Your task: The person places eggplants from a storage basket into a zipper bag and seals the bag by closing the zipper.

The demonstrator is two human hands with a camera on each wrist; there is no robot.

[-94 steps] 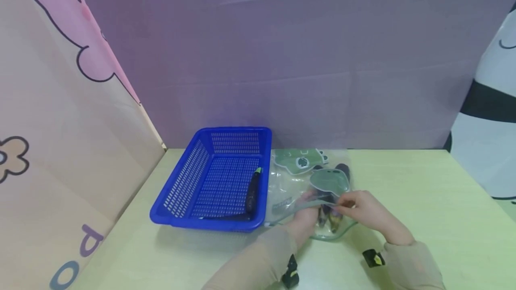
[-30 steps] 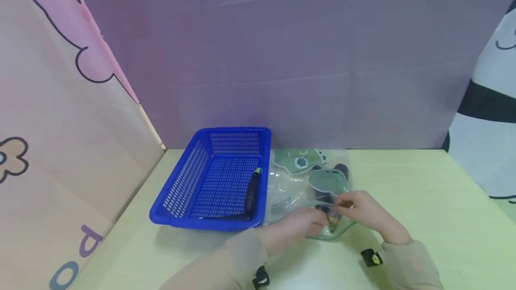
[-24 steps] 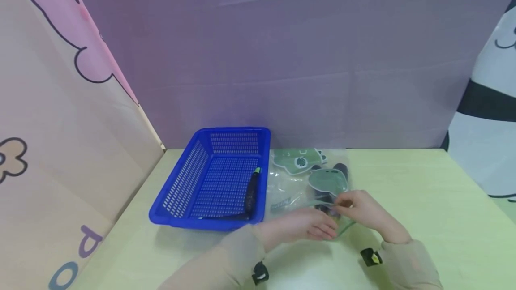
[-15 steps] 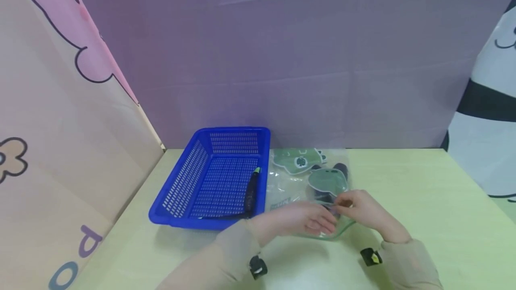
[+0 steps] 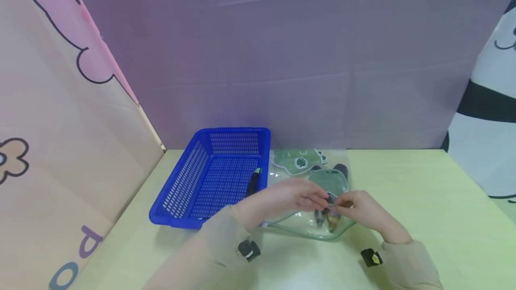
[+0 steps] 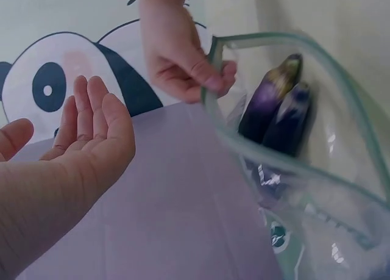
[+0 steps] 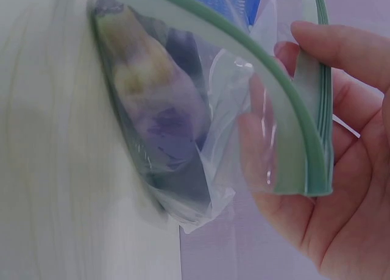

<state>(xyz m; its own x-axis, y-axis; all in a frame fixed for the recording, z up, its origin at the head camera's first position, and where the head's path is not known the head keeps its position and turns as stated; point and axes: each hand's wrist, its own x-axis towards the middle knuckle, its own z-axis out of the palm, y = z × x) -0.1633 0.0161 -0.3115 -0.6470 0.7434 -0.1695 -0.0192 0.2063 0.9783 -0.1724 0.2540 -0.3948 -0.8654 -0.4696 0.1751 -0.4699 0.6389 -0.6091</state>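
A blue basket [image 5: 188,180] with slotted walls sits beside a clear bag [image 5: 290,160], which lies on the basket's right; whether the two touch is hard to tell. Inside the basket a dark eggplant [image 5: 252,181] with a green tip leans along the right wall, its lower part hidden behind the left forearm, which crosses the basket's near right corner. The bag bears green cartoon prints and has a green rim [image 6: 359,109], and its mouth gapes toward the person. Two more eggplants [image 6: 268,103] lie side by side within it, purple-black with yellowish-brown on one near end, partly covered by the printed film. The right hand [image 5: 359,207] pinches the bag's rim between thumb and fingers, lifting that corner. The left hand [image 5: 308,196] hangs over the bag with its fingers loosely extended and slightly bent, holding nothing; its fingertips come just beside those of the right hand in the head view, and the left wrist view shows them clear of the rim. Both forearms wear beige sleeves, with a black device at each wrist. Everything rests on a pale yellow-green table [image 5: 407,191], backed by a creased greyish-purple cloth [image 5: 258,57], with cartoon-printed panels on either side.
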